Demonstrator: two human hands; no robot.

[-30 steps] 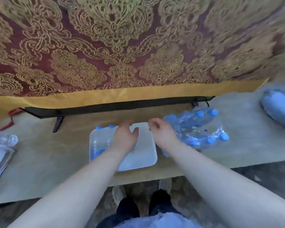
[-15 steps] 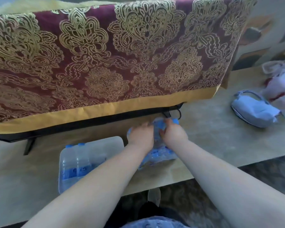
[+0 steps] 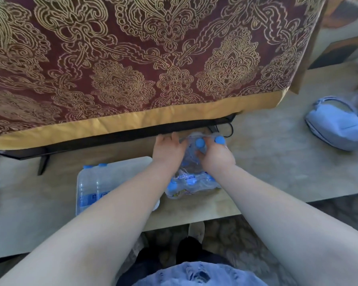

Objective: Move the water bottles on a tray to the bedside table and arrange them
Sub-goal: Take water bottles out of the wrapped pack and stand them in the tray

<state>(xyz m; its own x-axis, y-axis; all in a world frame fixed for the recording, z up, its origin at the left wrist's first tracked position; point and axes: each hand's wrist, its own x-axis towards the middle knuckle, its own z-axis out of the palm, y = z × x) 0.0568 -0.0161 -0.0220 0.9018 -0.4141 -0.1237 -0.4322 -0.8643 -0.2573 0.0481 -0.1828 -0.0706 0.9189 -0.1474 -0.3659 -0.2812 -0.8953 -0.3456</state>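
pack of bottles mid-frame, half hidden under both hands: right hand curls into its wrap, left hand grip unclear. tray with two bottles lower left, partly behind a forearm.

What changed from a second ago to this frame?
Both hands left the tray and moved right to the wrapped pack of bottles. The right hand now grips its top by the blue caps; the left hand rests against its left side. The tray and its two bottles stayed put on the table.
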